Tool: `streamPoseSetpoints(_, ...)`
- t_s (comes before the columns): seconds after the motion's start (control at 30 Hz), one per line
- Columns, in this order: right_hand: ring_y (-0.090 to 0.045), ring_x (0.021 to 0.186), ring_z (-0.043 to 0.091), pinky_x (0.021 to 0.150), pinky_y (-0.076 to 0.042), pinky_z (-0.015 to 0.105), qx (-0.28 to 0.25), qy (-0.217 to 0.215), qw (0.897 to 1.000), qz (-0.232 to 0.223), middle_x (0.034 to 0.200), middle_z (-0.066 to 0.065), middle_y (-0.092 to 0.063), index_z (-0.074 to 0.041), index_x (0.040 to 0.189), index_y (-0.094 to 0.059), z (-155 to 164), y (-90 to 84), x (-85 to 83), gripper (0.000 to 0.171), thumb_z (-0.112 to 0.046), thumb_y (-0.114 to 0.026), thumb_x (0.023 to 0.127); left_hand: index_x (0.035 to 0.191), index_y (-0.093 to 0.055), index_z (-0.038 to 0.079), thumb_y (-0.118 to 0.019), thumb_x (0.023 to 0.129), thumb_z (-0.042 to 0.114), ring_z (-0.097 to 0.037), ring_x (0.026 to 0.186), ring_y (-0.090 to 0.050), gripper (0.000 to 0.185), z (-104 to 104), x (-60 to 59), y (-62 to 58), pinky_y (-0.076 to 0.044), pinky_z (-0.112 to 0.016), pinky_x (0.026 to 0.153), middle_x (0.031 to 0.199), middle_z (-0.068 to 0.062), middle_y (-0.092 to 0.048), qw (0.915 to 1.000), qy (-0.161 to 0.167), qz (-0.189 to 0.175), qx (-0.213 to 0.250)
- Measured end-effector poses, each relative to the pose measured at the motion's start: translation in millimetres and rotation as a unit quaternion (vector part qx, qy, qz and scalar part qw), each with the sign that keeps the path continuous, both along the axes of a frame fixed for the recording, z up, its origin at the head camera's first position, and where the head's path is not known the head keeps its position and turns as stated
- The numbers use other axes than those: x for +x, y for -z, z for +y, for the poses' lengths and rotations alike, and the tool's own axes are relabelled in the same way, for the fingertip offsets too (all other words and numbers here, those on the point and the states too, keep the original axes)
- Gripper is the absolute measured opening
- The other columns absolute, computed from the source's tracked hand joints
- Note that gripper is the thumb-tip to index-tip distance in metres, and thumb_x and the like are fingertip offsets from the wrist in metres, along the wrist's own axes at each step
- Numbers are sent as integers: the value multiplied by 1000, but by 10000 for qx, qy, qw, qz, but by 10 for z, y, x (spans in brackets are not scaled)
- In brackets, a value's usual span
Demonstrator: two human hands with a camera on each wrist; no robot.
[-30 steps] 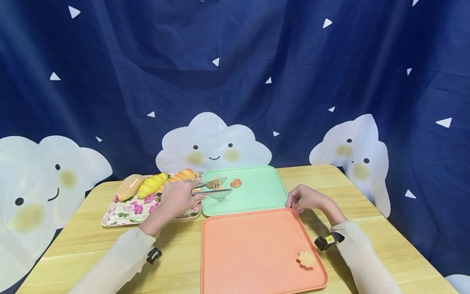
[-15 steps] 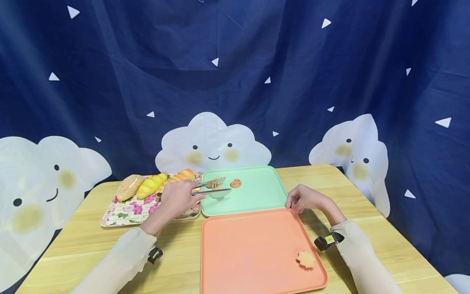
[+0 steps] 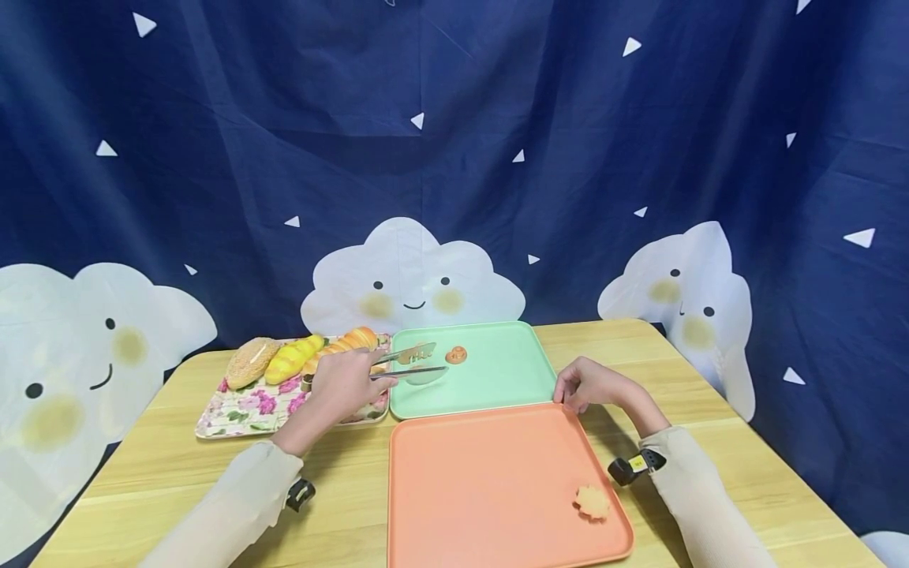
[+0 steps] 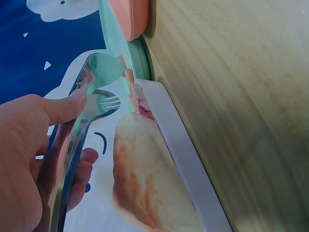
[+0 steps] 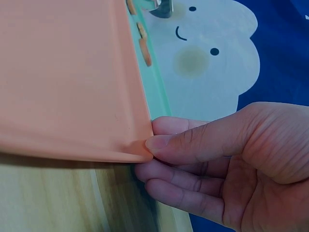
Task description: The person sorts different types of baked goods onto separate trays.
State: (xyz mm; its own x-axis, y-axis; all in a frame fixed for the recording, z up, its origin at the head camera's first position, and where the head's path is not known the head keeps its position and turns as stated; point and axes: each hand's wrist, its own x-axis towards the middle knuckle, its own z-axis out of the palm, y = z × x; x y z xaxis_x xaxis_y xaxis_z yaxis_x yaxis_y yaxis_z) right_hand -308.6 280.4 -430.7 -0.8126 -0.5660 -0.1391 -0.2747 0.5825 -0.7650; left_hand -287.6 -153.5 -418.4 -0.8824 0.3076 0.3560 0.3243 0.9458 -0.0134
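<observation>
My left hand grips a pair of metal serving tongs, one arm fork-shaped and the other spoon-like. The tongs' ends are spread apart over the left part of the green tray. A small round brown toy pastry lies on that tray just right of the tongs, and another brown piece shows beyond the tongs in the left wrist view. My right hand pinches the far right corner of the orange tray, thumb on top and fingers at its edge. A scalloped pale cookie lies on the orange tray.
Left of the green tray stands a floral tray with toy breads: a seeded bun, a yellow bread and a croissant-like loaf. All trays sit on a wooden table before a dark blue cloud-print curtain.
The ends of the tongs have turned slightly over the green tray. Both hands stay where they were, and the trays have not moved.
</observation>
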Motion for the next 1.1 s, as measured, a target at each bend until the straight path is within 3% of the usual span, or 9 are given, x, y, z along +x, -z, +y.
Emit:
streamPoseSetpoints(0.4, -55, 57, 14, 55, -52, 32, -36, -8, 10000, -18, 70, 26, -66, 12, 88, -70, -4, -10, 12, 16, 18, -66, 74, 132, -71, 20, -78, 83, 55, -14, 49, -42, 60, 11, 11, -22, -25, -30, 41, 52, 4, -41, 9999, -45, -119, 66)
streamPoseSetpoints(0.57, -55, 57, 14, 54, -51, 31, -49, -8, 10000, -25, 70, 26, -66, 13, 88, -70, -7, -15, 13, 16, 18, -66, 74, 131, -71, 20, -79, 83, 55, -14, 53, -46, 61, 41, 33, -24, -28, -30, 42, 63, 1, -59, 9998, 48, -75, 155)
streamPoseSetpoints(0.73, -55, 57, 14, 54, -51, 31, -28, -6, 10000, -21, 70, 25, -66, 12, 88, -70, -4, -16, 12, 15, 17, -67, 74, 120, -76, 19, -81, 80, 56, -11, 57, -51, 55, 138, 105, -27, -30, -29, 42, 84, -1, -74, 9992, 299, 241, 143)
streamPoseSetpoints(0.93, -55, 57, 15, 54, -51, 32, -37, 0, 10000, -36, 71, 27, -66, 12, 88, -71, 0, -29, 22, 15, 17, -67, 74, 118, -76, 26, -79, 79, 61, -5, 53, -45, 53, 357, 222, -27, -27, -25, 42, 67, 9, -59, 9972, 662, 324, 125)
streamPoseSetpoints(1.1, -55, 57, 15, 55, -51, 32, -43, -12, 10000, -39, 71, 30, -66, 12, 88, -71, 1, -17, 9, 15, 18, -66, 74, 119, -75, 28, -78, 78, 64, -2, 54, -48, 54, 584, 354, 16, -27, -21, 44, 80, 8, -69, 9913, 1204, 512, 150)
